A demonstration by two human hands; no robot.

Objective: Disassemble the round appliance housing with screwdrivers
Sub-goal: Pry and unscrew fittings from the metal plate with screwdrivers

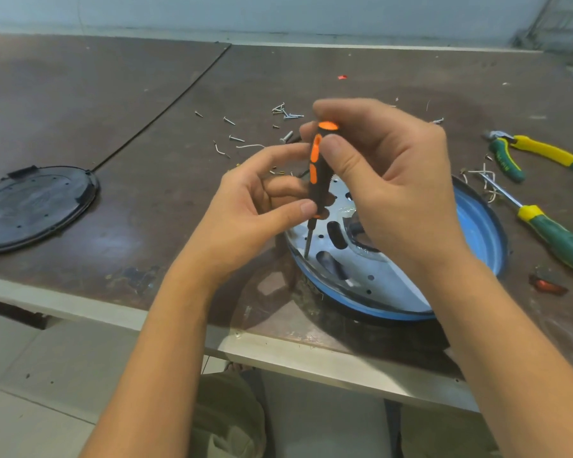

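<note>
The round blue housing (477, 226) lies on the brown table (146, 133) with a perforated metal plate (341, 269) inside it. A black and orange screwdriver (316, 173) stands almost upright, its tip on the plate's left edge. My right hand (387, 166) pinches the top of its handle between thumb and fingers. My left hand (262, 206) pinches the handle's lower part with thumb and fingertips. My right forearm hides much of the housing's middle.
A black round cover (33, 206) lies at the left table edge. Loose screws (285, 114) and wire bits are scattered behind my hands. Yellow-green pliers (530, 150), a green-yellow screwdriver (553, 233) and a small red part (548, 285) lie to the right.
</note>
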